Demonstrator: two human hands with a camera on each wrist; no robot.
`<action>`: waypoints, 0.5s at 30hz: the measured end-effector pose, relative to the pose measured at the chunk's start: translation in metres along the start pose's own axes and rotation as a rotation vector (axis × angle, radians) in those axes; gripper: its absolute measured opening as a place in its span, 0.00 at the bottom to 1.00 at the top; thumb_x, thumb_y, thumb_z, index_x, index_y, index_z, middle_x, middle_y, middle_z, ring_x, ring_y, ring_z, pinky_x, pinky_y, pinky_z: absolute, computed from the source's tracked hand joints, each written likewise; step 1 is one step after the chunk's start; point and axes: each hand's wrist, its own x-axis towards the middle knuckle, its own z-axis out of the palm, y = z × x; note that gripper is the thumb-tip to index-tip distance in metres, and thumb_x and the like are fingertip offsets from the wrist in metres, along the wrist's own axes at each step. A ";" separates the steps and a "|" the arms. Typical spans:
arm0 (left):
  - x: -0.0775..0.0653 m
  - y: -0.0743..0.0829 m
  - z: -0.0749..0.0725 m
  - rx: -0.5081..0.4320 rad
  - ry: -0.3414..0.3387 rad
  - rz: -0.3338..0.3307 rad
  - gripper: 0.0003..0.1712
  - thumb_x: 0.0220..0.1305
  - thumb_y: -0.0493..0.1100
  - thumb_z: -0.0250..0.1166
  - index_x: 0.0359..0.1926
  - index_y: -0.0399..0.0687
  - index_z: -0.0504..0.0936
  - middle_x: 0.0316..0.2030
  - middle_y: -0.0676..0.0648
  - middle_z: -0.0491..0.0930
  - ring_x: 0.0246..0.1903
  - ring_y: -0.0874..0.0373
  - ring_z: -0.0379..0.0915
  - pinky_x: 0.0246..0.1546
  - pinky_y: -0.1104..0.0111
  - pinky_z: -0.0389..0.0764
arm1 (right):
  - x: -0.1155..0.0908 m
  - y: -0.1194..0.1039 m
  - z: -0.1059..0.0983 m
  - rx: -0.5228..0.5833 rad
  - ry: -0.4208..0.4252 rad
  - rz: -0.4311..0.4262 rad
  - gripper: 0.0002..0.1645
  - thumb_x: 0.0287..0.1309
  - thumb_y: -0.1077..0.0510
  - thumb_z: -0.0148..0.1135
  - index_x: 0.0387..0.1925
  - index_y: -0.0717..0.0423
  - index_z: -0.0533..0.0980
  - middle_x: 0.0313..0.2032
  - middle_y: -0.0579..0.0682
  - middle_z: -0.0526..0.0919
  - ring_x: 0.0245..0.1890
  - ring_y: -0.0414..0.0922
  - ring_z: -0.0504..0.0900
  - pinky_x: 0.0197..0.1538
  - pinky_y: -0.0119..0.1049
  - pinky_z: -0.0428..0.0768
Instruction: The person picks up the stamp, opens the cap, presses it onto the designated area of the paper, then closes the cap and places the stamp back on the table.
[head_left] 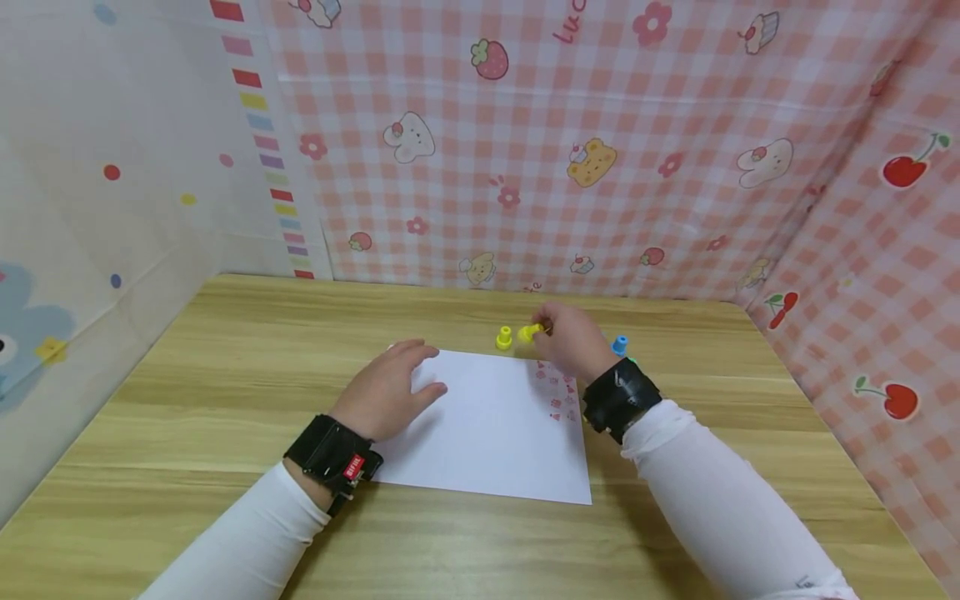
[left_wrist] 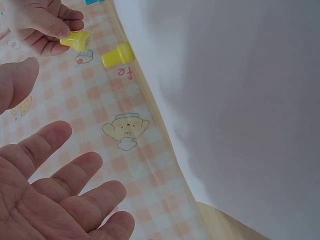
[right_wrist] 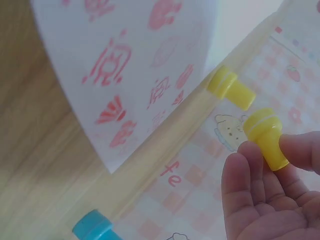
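A yellow stamp (right_wrist: 266, 131) is pinched by its narrow end between the thumb and fingers of the right hand (head_left: 576, 340), held tilted with its wide end turned away from the palm, just past the far edge of a white sheet of paper (head_left: 480, 442). A second yellow stamp (head_left: 504, 338) is stood upright on the tabletop (head_left: 187, 400) just beside it, wide end down. Nothing is gripped by the left hand (head_left: 384, 393); its fingers are spread apart over the left part of the sheet, and whether the paper is touched cannot be told. Small red prints (head_left: 555, 404) are grouped at the sheet's far right corner. A blue stamp (head_left: 619, 345) is seen near the right wrist, with a green piece (head_left: 633, 361) mostly hidden beside it.
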 end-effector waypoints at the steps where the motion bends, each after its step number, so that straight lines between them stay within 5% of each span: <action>1: 0.000 0.000 0.000 -0.003 0.002 0.001 0.32 0.61 0.60 0.61 0.61 0.51 0.71 0.63 0.43 0.64 0.60 0.51 0.58 0.56 0.49 0.68 | -0.002 -0.001 0.000 0.025 0.003 -0.001 0.09 0.60 0.59 0.59 0.43 0.53 0.74 0.37 0.49 0.78 0.35 0.45 0.75 0.36 0.39 0.79; 15: 0.000 0.005 0.003 -0.043 0.027 0.010 0.30 0.61 0.57 0.62 0.61 0.53 0.70 0.62 0.46 0.66 0.59 0.54 0.61 0.55 0.51 0.70 | -0.021 -0.007 0.005 0.312 0.024 -0.010 0.08 0.54 0.63 0.64 0.36 0.52 0.75 0.34 0.48 0.80 0.33 0.45 0.76 0.37 0.38 0.81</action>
